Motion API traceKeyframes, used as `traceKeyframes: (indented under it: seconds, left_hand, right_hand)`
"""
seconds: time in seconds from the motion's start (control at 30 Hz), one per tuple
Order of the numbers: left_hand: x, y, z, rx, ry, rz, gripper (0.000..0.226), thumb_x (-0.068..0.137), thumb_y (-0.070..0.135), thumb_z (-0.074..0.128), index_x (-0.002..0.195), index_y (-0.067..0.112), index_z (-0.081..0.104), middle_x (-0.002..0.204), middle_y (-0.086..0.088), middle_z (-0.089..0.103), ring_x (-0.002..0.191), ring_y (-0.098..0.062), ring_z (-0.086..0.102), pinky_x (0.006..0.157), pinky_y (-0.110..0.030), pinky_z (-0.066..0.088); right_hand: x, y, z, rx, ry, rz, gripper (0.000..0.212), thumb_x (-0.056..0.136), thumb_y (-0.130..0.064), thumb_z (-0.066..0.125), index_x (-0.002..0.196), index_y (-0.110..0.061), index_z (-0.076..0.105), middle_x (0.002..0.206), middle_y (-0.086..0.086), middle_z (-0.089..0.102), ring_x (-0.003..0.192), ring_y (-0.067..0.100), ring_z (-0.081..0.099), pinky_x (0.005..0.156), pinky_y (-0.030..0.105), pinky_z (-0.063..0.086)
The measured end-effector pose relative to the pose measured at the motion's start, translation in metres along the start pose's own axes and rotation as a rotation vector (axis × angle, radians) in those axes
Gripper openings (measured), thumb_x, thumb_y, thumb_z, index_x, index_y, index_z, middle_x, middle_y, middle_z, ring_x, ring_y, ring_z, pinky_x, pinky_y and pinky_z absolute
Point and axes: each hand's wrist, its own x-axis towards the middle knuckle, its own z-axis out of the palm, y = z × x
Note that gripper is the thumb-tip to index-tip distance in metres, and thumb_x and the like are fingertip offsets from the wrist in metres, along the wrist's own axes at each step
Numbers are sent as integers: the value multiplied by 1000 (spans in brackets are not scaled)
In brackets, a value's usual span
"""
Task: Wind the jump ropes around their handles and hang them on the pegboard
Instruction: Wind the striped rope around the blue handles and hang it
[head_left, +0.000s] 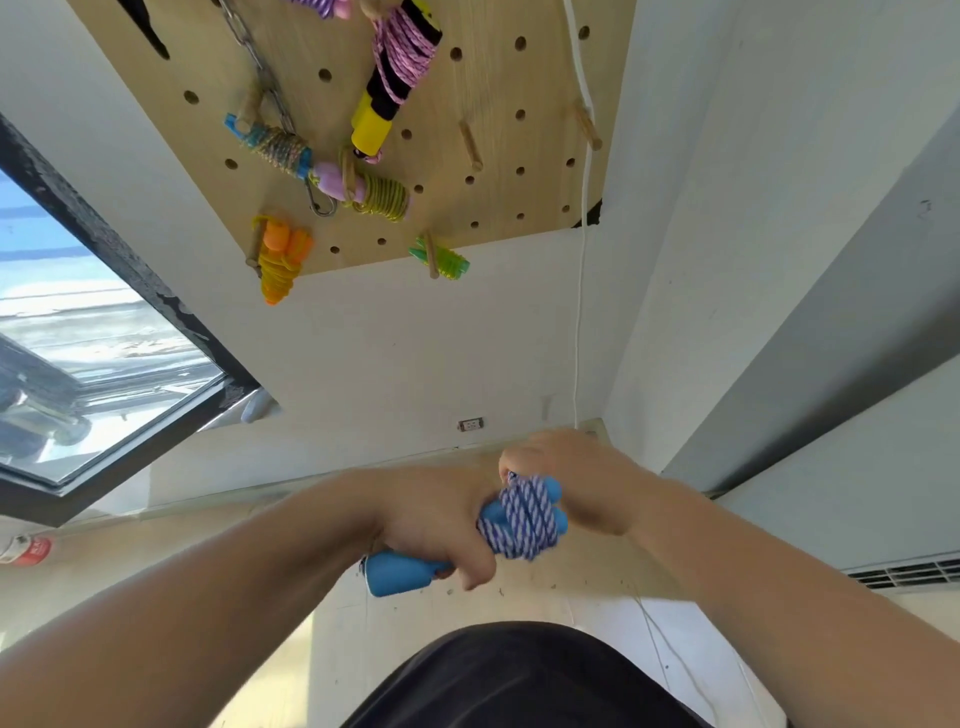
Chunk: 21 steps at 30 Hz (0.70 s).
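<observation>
I hold a jump rope with blue handles (400, 571) low in the middle of the view. My left hand (441, 525) grips both handles together. A purple-and-white striped rope (522, 519) is wound in several turns around them. My right hand (576, 478) pinches the rope end at the top of the coil. Above hangs the wooden pegboard (498, 83). Wound ropes hang on its pegs: a yellow-and-black one with pink rope (395, 88), a blue-handled one (275, 145), a pink-handled one (363, 192), an orange one (278, 260) and a green one (441, 257).
Two bare wooden pegs (470, 145) (587, 127) stick out at the board's right side. A metal chain with a hook (270, 98) hangs on the left. A white cable (582, 260) runs down the wall. A window (78, 332) is at the left, a vent (904, 571) at the right.
</observation>
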Motion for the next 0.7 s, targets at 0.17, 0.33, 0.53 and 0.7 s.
traceKeyframes:
  seconds: [0.17, 0.33, 0.53, 0.7]
  left_hand:
    - [28, -19, 8, 323, 60, -193, 24, 73, 20, 72, 92, 6, 65, 78, -7, 66, 62, -17, 59, 63, -30, 51]
    - [43, -41, -4, 283, 235, -267, 16, 70, 17, 71, 80, 17, 59, 73, 1, 60, 62, -17, 57, 61, -28, 49]
    - [51, -56, -23, -73, 476, -261, 17, 68, 2, 68, 61, 12, 56, 58, -3, 55, 51, -17, 51, 59, -27, 45]
    - [37, -46, -32, -510, 556, -147, 22, 53, 3, 64, 72, 5, 53, 56, -11, 52, 50, -23, 51, 58, -30, 45]
  right_hand:
    - [29, -11, -27, -118, -192, -39, 11, 96, -13, 44, 88, -15, 51, 77, -1, 48, 79, 21, 43, 76, 39, 39]
    - [37, -33, -33, -76, -178, 15, 19, 98, -17, 44, 80, -20, 39, 77, 1, 48, 78, 27, 52, 71, 41, 44]
    - [24, -56, -32, -88, 59, 59, 21, 102, -24, 44, 82, -19, 39, 73, -1, 48, 68, 25, 45, 57, 36, 25]
    - [14, -43, -19, 100, 420, 51, 13, 95, -21, 58, 102, -18, 68, 85, -1, 60, 70, 23, 60, 58, 39, 49]
